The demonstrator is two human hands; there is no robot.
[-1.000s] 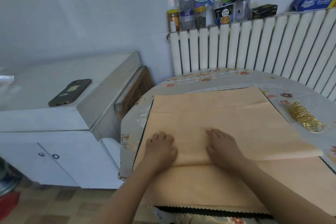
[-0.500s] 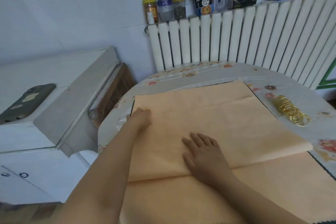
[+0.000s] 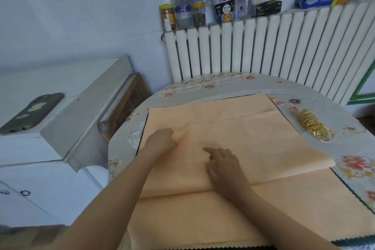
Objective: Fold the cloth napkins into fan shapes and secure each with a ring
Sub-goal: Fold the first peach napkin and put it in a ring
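Note:
A peach cloth napkin (image 3: 253, 140) lies spread on the round table, with one wide fold laid across its middle. My left hand (image 3: 161, 142) pinches the fold near its left end, and the cloth puckers there. My right hand (image 3: 223, 163) rests on the fold a little to the right, index finger pointing toward the left hand. A pile of gold rings (image 3: 313, 127) lies on the table beyond the napkin's right edge. More dark-edged cloth shows under the napkin at its borders.
The table has a flowered cover (image 3: 349, 168). A white radiator (image 3: 263, 46) stands behind it, with jars and boxes along its top. A white cabinet (image 3: 60, 132) at the left carries a phone (image 3: 32, 112).
My left hand came back from the far left corner and now pinches the fold. My right hand lifted its fingers and points left. The view shifted slightly.

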